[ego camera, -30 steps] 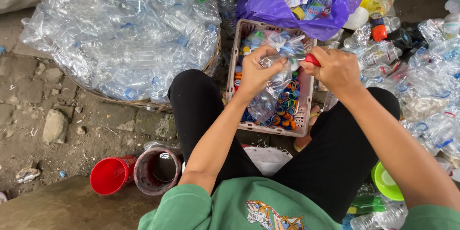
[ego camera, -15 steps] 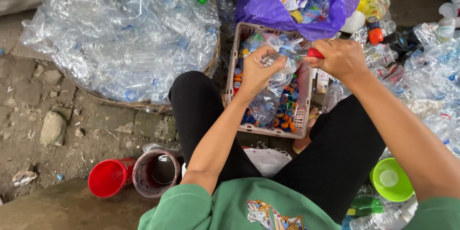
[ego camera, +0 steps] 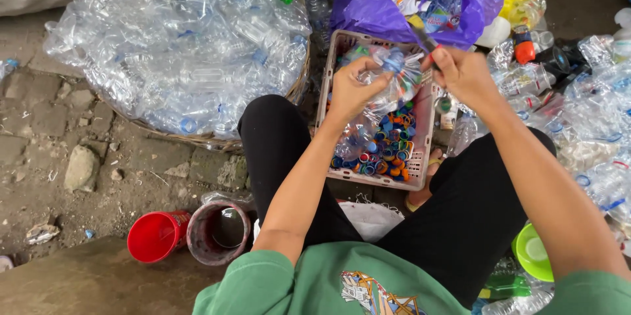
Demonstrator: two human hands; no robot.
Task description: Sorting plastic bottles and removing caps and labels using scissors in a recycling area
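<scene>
My left hand (ego camera: 351,88) grips a crushed clear plastic bottle (ego camera: 389,78) with a blue cap, held above a pinkish plastic crate (ego camera: 430,101). Many coloured bottle caps (ego camera: 388,151) fill that crate, which stands between my knees. My right hand (ego camera: 463,75) is closed on a small cutter with a red handle (ego camera: 427,44), its tip beside the bottle's neck. Both forearms reach forward over my black trousers.
A big basket heaped with clear crushed bottles (ego camera: 184,45) stands to the left. A purple bag of mixed bottles (ego camera: 407,0) lies behind the crate, with loose bottles (ego camera: 591,111) to the right. A red cup (ego camera: 154,236), a dark cup (ego camera: 220,233) and a green lid (ego camera: 532,252) sit near me.
My right hand has shifted slightly left and down with the cutter, nearer the bottle's neck. The left hand keeps the bottle over the crate.
</scene>
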